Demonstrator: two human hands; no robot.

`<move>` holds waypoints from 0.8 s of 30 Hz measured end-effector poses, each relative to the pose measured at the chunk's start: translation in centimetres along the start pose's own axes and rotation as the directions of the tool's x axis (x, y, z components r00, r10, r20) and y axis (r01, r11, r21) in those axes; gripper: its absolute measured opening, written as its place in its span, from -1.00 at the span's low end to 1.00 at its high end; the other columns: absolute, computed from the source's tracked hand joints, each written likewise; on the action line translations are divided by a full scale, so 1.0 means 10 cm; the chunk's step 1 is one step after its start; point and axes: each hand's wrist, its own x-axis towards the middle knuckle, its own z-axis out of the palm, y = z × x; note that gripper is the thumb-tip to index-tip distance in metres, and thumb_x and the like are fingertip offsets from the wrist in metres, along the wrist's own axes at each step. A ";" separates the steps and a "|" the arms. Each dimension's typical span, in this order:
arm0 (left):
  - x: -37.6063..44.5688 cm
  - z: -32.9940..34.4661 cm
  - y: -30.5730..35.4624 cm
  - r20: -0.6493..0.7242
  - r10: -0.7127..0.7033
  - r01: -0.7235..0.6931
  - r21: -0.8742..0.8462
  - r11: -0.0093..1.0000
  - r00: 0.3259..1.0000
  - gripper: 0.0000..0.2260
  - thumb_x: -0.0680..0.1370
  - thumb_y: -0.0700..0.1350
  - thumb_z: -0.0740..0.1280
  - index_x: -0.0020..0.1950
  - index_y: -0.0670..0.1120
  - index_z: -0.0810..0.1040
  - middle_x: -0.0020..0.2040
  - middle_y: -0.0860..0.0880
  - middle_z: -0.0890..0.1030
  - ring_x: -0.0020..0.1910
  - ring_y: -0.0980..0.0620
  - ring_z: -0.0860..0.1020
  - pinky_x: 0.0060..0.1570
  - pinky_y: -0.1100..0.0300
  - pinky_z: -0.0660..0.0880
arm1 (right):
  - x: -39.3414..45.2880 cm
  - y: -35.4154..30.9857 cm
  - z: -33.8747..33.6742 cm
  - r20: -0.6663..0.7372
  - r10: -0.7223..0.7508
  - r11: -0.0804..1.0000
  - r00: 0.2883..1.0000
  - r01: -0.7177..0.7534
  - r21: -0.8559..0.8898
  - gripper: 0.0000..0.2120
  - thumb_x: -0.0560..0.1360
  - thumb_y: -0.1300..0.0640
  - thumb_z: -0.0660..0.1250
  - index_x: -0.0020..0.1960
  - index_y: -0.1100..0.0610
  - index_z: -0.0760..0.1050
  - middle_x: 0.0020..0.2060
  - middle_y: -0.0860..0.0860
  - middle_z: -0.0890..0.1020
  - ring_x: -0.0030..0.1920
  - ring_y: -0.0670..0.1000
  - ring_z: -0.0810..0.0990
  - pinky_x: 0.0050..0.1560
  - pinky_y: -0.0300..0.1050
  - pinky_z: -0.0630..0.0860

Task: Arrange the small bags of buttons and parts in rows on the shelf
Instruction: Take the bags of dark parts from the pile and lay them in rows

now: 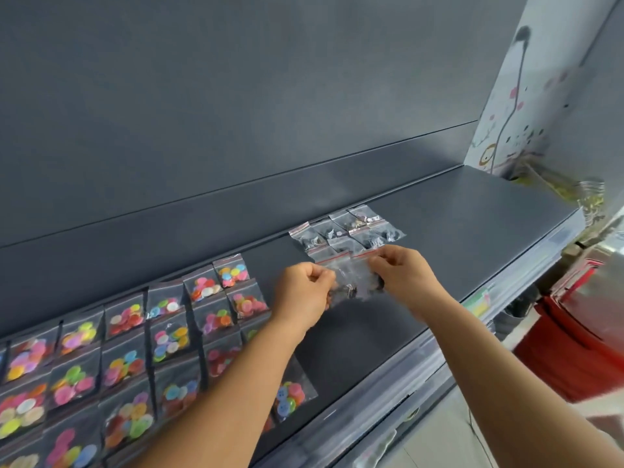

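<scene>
Nearest, rows of bags of coloured buttons [135,352] already cover the left of the dark shelf [472,238]. Above its middle, the left hand [304,292] and right hand [401,275] both have fingers curled, pinching clear bags of dark parts [354,282] between them, just off the surface. Just beyond lies the started cluster of parts bags [347,228]. Best to separate one bag, lay it flat, red seal away, edges squared beside its neighbours.
</scene>
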 end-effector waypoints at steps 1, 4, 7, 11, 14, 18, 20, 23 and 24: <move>0.03 0.05 -0.02 -0.010 -0.013 0.013 0.020 1.000 1.000 -0.85 0.50 -0.14 0.34 -0.28 -0.05 0.56 -0.37 -0.01 0.63 -0.41 0.01 0.56 -0.14 -0.09 0.61 | 0.08 0.05 -0.03 -0.007 -0.008 1.000 1.000 0.008 -0.028 -0.83 0.49 0.20 0.27 -0.26 0.11 0.55 -0.50 -0.05 0.53 -0.57 -0.15 0.43 -0.44 -0.26 0.43; 0.09 0.21 -0.05 -0.059 -0.056 0.059 0.037 0.998 0.997 -0.84 0.49 -0.16 0.33 -0.30 -0.05 0.55 -0.33 -0.07 0.65 -0.37 -0.04 0.58 -0.15 -0.10 0.60 | 0.30 0.20 -0.09 0.025 -0.037 0.998 0.999 0.038 -0.057 -0.89 0.48 0.18 0.32 -0.22 0.09 0.55 -0.49 -0.09 0.58 -0.58 -0.21 0.47 -0.45 -0.30 0.43; 0.13 0.37 -0.03 -0.115 -0.085 0.098 0.117 0.988 0.990 -0.86 0.49 -0.16 0.32 -0.25 -0.16 0.56 -0.30 -0.14 0.66 -0.28 -0.13 0.63 -0.15 -0.10 0.60 | 0.47 0.29 -0.15 0.084 -0.082 0.982 0.993 0.095 -0.162 -0.97 0.45 0.16 0.33 -0.16 0.08 0.53 -0.44 -0.11 0.59 -0.57 -0.26 0.47 -0.52 -0.44 0.33; 0.13 0.50 0.03 -0.222 -0.017 0.099 0.368 0.925 0.975 -0.84 0.51 -0.09 0.31 -0.10 -0.19 0.52 -0.21 -0.14 0.64 -0.15 -0.17 0.61 -0.14 -0.03 0.55 | 0.60 0.33 -0.22 0.180 -0.103 0.957 0.978 0.146 -0.249 -0.80 0.46 0.14 0.31 0.07 0.11 0.52 -0.16 -0.05 0.66 -0.28 -0.16 0.58 -0.27 -0.35 0.42; 0.06 0.55 0.07 -0.293 0.067 0.128 0.598 0.791 0.954 -0.67 0.53 -0.02 0.32 0.27 -0.05 0.46 0.10 -0.04 0.59 0.08 -0.10 0.54 -0.04 0.05 0.51 | 0.64 0.34 -0.28 0.235 -0.213 0.890 0.948 0.287 -0.354 -0.68 0.47 0.10 0.34 0.21 0.08 0.48 0.13 0.02 0.55 0.03 0.08 0.57 0.00 -0.13 0.45; -0.02 0.62 0.06 -0.208 0.239 -0.010 0.735 0.678 0.948 -0.63 0.57 -0.04 0.28 0.38 0.02 0.41 0.26 0.04 0.46 0.24 -0.03 0.35 0.11 0.07 0.41 | 0.59 0.37 -0.35 0.388 -0.404 0.774 0.829 0.535 -0.337 -0.76 0.47 0.10 0.35 0.14 0.02 0.57 0.17 0.00 0.52 0.15 0.07 0.48 0.07 -0.15 0.38; -0.03 0.67 0.03 -0.086 0.252 -0.106 0.743 0.661 0.964 -0.70 0.59 -0.08 0.24 0.32 -0.02 0.49 0.30 0.08 0.46 0.27 0.03 0.33 0.16 0.17 0.33 | 0.57 0.39 -0.34 0.454 -0.424 0.721 0.783 0.596 -0.353 -0.76 0.49 0.08 0.33 0.14 0.03 0.58 0.16 -0.01 0.55 0.18 0.09 0.44 0.13 -0.13 0.36; -0.05 0.73 0.01 -0.062 0.235 -0.116 0.732 0.672 0.970 -0.78 0.60 -0.11 0.21 0.16 -0.10 0.57 0.24 0.04 0.51 0.23 0.03 0.40 0.08 0.14 0.39 | 0.56 0.43 -0.34 0.502 -0.429 0.688 0.751 0.632 -0.356 -0.79 0.49 0.10 0.31 0.09 0.07 0.59 0.10 0.02 0.58 0.13 0.13 0.46 0.12 -0.12 0.33; -0.06 0.74 0.00 -0.069 0.239 -0.114 0.731 0.673 0.968 -0.79 0.60 -0.12 0.21 0.13 -0.11 0.58 0.20 0.03 0.53 0.20 0.03 0.42 0.05 0.14 0.40 | 0.56 0.44 -0.34 0.517 -0.430 0.681 0.740 0.642 -0.353 -0.80 0.50 0.11 0.29 0.08 0.08 0.59 0.09 0.02 0.58 0.12 0.13 0.47 0.13 -0.12 0.33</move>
